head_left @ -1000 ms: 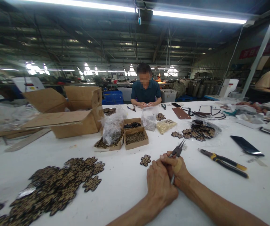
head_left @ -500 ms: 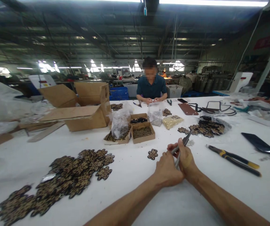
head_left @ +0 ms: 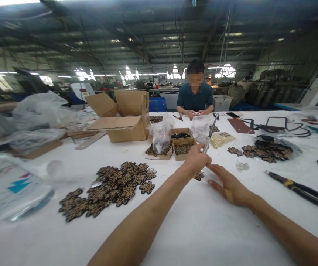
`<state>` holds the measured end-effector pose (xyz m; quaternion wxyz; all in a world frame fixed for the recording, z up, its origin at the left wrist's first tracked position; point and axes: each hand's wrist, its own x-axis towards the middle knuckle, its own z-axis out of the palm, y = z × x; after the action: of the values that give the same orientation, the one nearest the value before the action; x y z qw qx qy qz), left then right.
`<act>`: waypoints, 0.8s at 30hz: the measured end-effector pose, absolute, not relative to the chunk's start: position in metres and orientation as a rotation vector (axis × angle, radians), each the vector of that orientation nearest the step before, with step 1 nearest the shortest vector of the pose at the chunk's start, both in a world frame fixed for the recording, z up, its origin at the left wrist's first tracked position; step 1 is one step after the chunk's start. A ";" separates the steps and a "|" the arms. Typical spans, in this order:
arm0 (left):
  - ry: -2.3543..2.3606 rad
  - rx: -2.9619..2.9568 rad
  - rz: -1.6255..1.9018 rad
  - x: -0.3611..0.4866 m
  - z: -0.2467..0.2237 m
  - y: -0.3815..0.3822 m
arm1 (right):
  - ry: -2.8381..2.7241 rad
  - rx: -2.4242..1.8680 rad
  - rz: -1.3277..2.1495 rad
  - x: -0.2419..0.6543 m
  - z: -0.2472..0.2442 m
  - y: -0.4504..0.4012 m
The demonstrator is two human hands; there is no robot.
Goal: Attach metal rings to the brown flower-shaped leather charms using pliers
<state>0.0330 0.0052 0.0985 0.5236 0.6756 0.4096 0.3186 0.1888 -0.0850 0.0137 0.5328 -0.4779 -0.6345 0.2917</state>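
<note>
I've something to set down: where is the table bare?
Best is the tabletop between the left arm and right arm; a narrower strip, mostly bare, separates the flower-patch pile from the large cardboard box. Around the small open boxes and the partly bagged patches it's crowded.

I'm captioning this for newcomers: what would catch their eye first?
The heap of patterned flower shapes, at left on the white table, stands out most. Next comes the slim metal tool in the left hand, with the right hand open beside it. Beyond the heap sits a cardboard box, flaps open.
</note>
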 end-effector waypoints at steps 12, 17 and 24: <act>0.585 1.352 0.573 0.013 0.080 0.025 | -1.852 -1.298 0.546 0.167 0.020 -0.051; 0.329 1.229 0.344 -0.007 0.077 0.045 | -1.985 -1.588 0.725 0.177 0.031 -0.060; 0.238 1.172 0.140 -0.002 0.049 0.044 | -1.603 -1.540 0.581 0.245 0.030 -0.070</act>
<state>-0.0024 0.0444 0.0494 0.8242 0.5512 0.1118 0.0660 0.2451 -0.0703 0.0300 0.4098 -0.6114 -0.6365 0.2306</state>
